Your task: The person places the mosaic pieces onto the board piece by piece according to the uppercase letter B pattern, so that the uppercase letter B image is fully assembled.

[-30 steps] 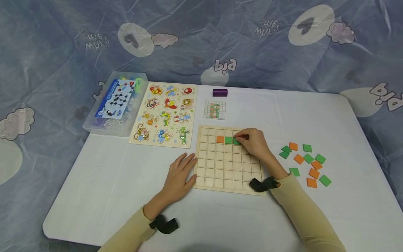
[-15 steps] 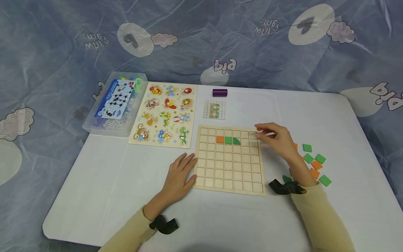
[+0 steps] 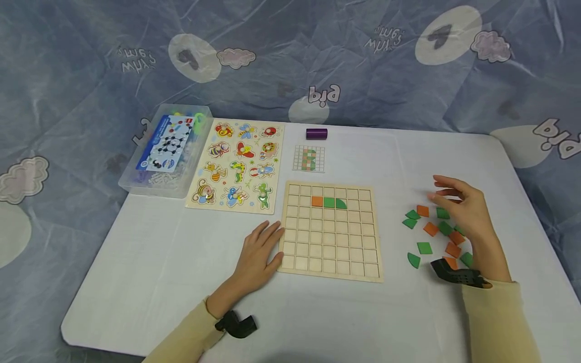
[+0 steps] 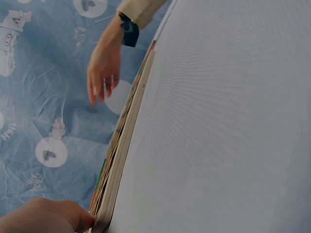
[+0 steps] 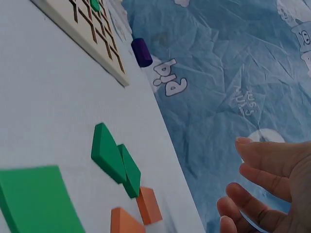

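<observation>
A wooden grid board [image 3: 330, 237] lies in the middle of the table. In one of its upper rows sit an orange square tile [image 3: 317, 201], a green square tile [image 3: 329, 202] and a green quarter-round tile [image 3: 341, 203], side by side. My left hand [image 3: 257, 254] rests flat at the board's left edge, fingertips touching it; the left wrist view shows the thumb [image 4: 73, 216] against that edge. Over the loose green and orange tiles on the right hovers my right hand [image 3: 467, 209], fingers loosely bent and apart, with nothing between them. It covers part of the pile.
Behind the board lie a small pattern card [image 3: 309, 158] and a purple cylinder [image 3: 316, 134]. An insect picture puzzle [image 3: 236, 166] and a clear plastic box [image 3: 168, 151] stand at the back left. Loose tiles [image 5: 39, 199] spread over the right side of the white table.
My right hand has let go of the green quarter-round tile on the board and moved right, over the loose tiles. The left hand has stayed at the board's edge.
</observation>
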Motion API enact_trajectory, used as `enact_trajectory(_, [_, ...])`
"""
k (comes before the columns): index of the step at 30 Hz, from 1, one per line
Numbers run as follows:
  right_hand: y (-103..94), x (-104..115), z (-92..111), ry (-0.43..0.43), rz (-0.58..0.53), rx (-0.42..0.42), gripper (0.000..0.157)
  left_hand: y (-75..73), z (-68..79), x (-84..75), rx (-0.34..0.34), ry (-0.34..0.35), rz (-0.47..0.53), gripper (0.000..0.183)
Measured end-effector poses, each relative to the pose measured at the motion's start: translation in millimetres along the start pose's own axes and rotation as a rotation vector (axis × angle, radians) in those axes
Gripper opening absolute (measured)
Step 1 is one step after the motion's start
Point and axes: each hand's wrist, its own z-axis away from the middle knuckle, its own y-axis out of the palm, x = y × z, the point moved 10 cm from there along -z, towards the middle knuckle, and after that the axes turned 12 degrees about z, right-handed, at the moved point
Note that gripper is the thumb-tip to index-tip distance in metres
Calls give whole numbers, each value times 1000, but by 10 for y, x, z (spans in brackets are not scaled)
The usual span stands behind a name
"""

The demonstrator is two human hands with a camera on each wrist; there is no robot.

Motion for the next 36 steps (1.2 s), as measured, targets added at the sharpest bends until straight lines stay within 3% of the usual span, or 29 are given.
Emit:
enact_trajectory(8, [57,-340,53,87,67,110,59,6,-3,3,0,-1,-2,50])
enact_trajectory(18, [279,-445,69,44,165,262,66,11,-2,8,4,-8,-8,50])
enact_trajectory(26, [337,-455,68,30,204,282,66,10,-4,3,11,-21,5,50])
enact_trajectory(36, [335,-439,94,21,200,247,61,7,2,6,8,-17,1,50])
